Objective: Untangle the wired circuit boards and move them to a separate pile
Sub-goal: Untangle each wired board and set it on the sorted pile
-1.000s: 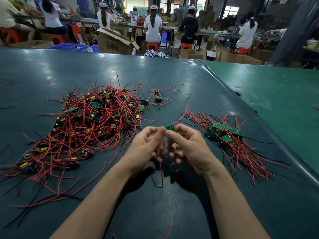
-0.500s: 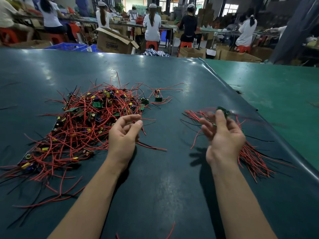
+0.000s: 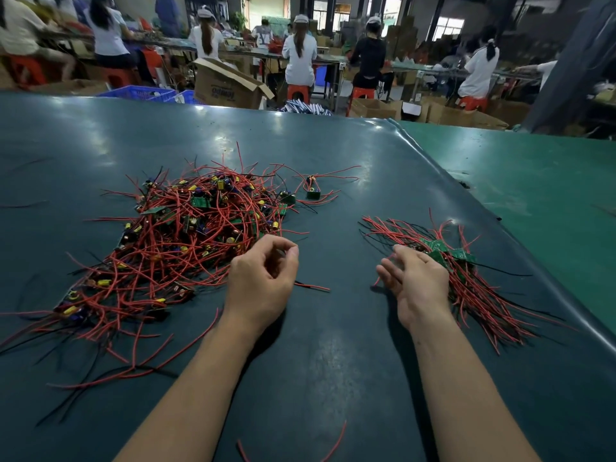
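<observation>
Reaching w/ loosely curled, empty left hand [image 3: 263, 278] toward tangled pile [image 3: 186, 235]; right hand [image 3: 416, 278] open, empty. Pick edge board, tease slowly.

Counter [image 3: 333, 155]: dark teal sheet, smooth, semi-glossy w/ light glare; looks like rubber or vinyl. Tangled pile [image 3: 186, 235]: red wires w/ smooth plastic-looking insulation, a few black. Circuit boards [image 3: 436, 245]: green, slight sheen. Cardboard box [image 3: 226, 85] behind: matt brown.
</observation>
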### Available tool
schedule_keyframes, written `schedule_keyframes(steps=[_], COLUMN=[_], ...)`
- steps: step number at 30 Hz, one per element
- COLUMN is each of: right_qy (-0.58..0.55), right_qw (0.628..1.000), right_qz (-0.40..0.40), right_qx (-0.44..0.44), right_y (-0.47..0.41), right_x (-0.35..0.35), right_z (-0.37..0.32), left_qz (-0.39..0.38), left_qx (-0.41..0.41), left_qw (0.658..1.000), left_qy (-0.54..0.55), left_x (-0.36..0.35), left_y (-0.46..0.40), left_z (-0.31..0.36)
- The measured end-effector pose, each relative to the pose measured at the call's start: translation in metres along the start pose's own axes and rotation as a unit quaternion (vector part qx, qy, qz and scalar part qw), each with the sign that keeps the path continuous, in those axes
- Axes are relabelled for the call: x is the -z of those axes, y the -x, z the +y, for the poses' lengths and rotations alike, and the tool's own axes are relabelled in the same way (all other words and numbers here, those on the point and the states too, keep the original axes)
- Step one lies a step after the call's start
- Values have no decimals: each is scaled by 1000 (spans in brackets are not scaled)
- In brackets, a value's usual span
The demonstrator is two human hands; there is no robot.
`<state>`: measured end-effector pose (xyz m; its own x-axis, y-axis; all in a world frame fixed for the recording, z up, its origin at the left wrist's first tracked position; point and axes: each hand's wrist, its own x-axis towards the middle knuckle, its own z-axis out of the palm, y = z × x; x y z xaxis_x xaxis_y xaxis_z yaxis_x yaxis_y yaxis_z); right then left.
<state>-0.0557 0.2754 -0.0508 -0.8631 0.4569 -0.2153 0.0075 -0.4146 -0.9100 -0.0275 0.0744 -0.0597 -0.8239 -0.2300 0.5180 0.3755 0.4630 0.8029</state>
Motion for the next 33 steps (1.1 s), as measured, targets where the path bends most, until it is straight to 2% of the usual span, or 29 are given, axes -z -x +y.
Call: schedule_keyframes(steps=[3,6,10,12,14,15,17,21,25,29,33], right_qy=[-24,-45,-7,80,192,211,207,136,92,196,235], right_qw=[999,998,999,993,970,965,966,984,991,963,944], right_qz=[-23,-36,-34,-6,26,34,40,24,-5,61,96], right_qx=[-9,-7,30,87,146,155,148,117,102,176,210], right_y=[-6,-8,-8,-6,-6,-7,-9,-19,-25,-20,-23], right_x=[0,0,-2,-4,-3,-2,1,3,3,4,8], right_z=[1,-1,3,12,21,24,26,21,18,23,18], left_qz=[4,67,154,160,166,181,210,188,157,139,128], left_qx=[-51,-68,27,94,149,166,182,206,213,206,169], left_qw=[995,980,939,920,911,908,903,898,902,912,935], left_qy=[-86,-173,-306,-344,-348,-339,-327,-341,-340,-326,-284], left_x=[5,11,27,37,46,50,58,62,60,62,62], left_y=[0,-4,-14,-19,-22,-23,-26,-27,-27,-27,-25], left_z=[-1,-4,-14,-21,-25,-26,-28,-31,-32,-30,-30])
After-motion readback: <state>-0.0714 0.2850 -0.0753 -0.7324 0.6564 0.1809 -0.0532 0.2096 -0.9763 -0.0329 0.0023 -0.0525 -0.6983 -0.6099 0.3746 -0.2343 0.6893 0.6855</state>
